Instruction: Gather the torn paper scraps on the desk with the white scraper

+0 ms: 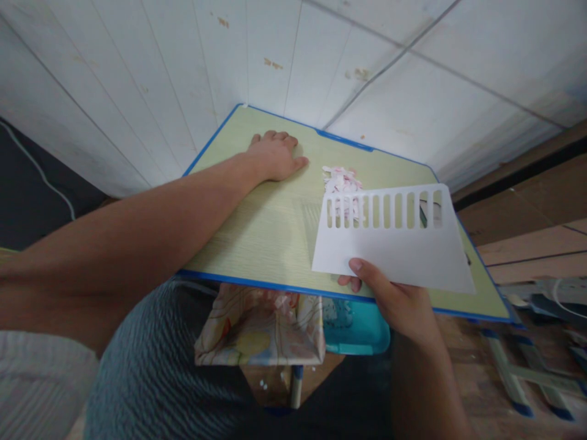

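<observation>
Slotted card (389,253) in right hand (403,302)

Thumb and fingers are pinching its near edge above the surface (257,244), toward the right edge; paper scraps (342,179) are lying partly behind it. The left hand (275,156) is resting palm-down near the far-left corner, fingers parted.

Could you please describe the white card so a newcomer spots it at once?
Find the blue-edged table, then the right hand at its near edge. The card it holds is one slotted sheet, unlike the loose scraps behind.

sheet (389,256): matt, paper-like | tray (373,330): smooth plastic | tabletop (247,232): matt wood-grain
</observation>
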The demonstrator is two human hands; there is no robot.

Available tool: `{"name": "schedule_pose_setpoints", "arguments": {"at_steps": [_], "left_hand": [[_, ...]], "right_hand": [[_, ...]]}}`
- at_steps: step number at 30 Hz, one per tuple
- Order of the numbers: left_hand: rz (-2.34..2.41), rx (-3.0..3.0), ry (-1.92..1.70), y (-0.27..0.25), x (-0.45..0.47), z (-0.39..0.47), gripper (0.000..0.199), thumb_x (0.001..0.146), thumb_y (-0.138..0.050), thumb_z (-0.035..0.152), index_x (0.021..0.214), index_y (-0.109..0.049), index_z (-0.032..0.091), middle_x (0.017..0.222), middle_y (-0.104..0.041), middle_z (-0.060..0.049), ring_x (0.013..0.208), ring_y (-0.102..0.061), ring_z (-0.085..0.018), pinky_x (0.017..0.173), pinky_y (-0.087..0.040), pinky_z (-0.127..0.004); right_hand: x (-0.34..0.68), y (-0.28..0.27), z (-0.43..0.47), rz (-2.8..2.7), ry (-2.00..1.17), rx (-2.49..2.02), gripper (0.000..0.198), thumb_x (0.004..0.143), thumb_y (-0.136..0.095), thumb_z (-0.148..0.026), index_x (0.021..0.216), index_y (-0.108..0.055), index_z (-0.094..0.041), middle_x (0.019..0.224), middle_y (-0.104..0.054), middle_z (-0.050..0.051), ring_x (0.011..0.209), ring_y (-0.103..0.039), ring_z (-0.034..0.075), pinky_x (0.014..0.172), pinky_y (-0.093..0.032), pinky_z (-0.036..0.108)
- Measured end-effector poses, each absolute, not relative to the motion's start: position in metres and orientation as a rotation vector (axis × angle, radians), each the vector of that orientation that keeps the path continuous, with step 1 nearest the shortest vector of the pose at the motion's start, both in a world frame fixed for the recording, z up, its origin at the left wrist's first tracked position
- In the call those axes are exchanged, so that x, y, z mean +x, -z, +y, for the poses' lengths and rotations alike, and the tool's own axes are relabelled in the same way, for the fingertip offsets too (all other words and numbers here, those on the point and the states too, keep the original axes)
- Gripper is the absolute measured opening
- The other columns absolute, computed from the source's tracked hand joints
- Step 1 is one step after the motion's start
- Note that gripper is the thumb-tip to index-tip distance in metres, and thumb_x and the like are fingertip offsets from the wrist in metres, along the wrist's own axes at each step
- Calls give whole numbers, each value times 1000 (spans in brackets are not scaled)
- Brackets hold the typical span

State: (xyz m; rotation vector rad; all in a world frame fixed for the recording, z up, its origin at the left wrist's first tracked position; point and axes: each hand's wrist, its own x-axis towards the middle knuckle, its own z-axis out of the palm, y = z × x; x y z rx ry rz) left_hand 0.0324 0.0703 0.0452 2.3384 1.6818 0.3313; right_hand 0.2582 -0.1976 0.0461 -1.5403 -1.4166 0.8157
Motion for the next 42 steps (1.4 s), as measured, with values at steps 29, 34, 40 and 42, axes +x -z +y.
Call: {"name": "schedule_pose_setpoints", "arguments": {"at_steps": [29, 34, 40, 42], "left_hand": [[1678, 2424, -304, -40, 31, 81, 83, 119, -49, 75, 186, -51, 26, 193, -49, -15, 179, -37, -47, 146, -30, -66], [1662, 2431, -327, -32, 29, 89, 88, 117, -48, 80, 187, -49, 28, 192, -49, -16, 178, -37, -49, 145, -27, -69], [1660, 2446, -340, -31, 28, 90, 87, 117, -45, 79, 189, -47, 30, 191, -52, -15, 178, -39, -48, 146, -28, -68], [1672, 2456, -316, -32, 29, 89, 89, 117, -45, 80, 190, -45, 30, 192, -51, -14, 178, -39, -48, 145, -29, -67]], "right_hand": [[272, -35, -203, -1427, -960, -1487, 42, 96, -96, -62, 72, -85, -29, 70, -82, 7, 63, -79, 30, 71, -74, 47], [272, -38, -202, -1466, -989, -1454, 48, 97, -96, -66, 70, -84, -29, 69, -82, 7, 64, -79, 30, 73, -74, 47], [274, -37, -203, -1412, -1005, -1457, 39, 95, -98, -57, 72, -85, -29, 70, -83, 6, 65, -80, 30, 73, -75, 46], [275, -34, -204, -1384, -999, -1456, 36, 95, -98, -53, 73, -85, -28, 70, -83, 6, 64, -79, 30, 72, -74, 45]]}}
